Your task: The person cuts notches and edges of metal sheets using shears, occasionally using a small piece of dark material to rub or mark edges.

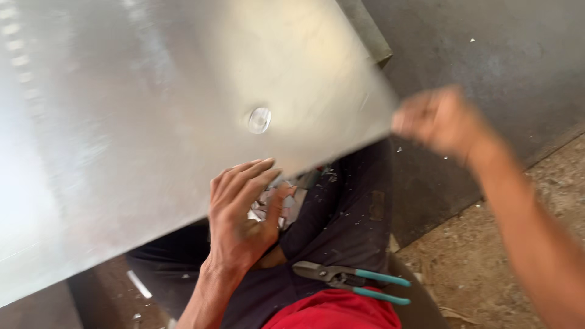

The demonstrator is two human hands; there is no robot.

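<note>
Left hand [241, 213] fingers are gripping the metal sheet [152, 109] lower edge; right hand [442, 122], blurred, is pinching its right corner; tin snips [350, 279] are lying on the lap.

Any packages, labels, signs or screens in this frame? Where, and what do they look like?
None in view: no package, label, sign or screen.
Large shiny grey sheet of metal: fills upper left, with a small round raised dimple near its lower edge.
Left hand: fingers on the sheet's lower edge.
Right hand: blurred, at the sheet's right corner.
Metal snips with teal handles: lying on the person's lap.
</note>
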